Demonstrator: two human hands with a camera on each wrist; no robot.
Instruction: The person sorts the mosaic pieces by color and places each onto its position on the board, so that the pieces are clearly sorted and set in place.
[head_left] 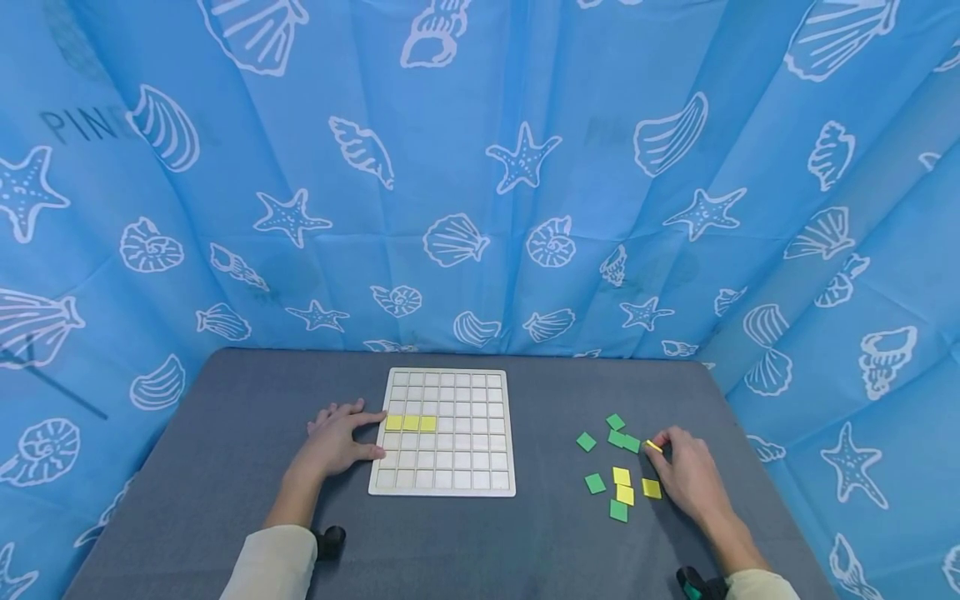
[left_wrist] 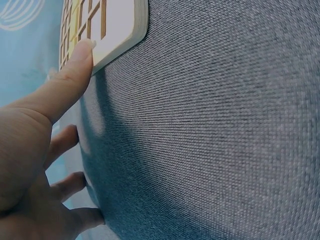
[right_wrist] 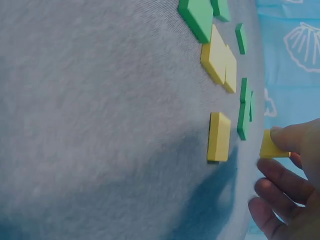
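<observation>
A white grid board [head_left: 461, 491] lies flat on the table, with three yellow tiles [head_left: 410, 423] side by side in one row from its left edge. My left hand [head_left: 335, 442] rests at that left edge, its thumb and index finger extended onto the rim; the left wrist view shows the thumb [left_wrist: 75, 62] touching the board's border [left_wrist: 120, 42]. Off to the right, my right hand [head_left: 690, 471] pinches a yellow tile [right_wrist: 272, 147] between thumb and fingers, raised above the table. Loose yellow tiles [head_left: 651, 488] and several green tiles [head_left: 595, 483] lie beside this hand.
Grey cloth covers the table [head_left: 555, 542]. A blue curtain [head_left: 480, 192] with white shells and starfish hangs behind it and along the sides. Two of the green tiles [head_left: 617, 438] touch or overlap near the right hand.
</observation>
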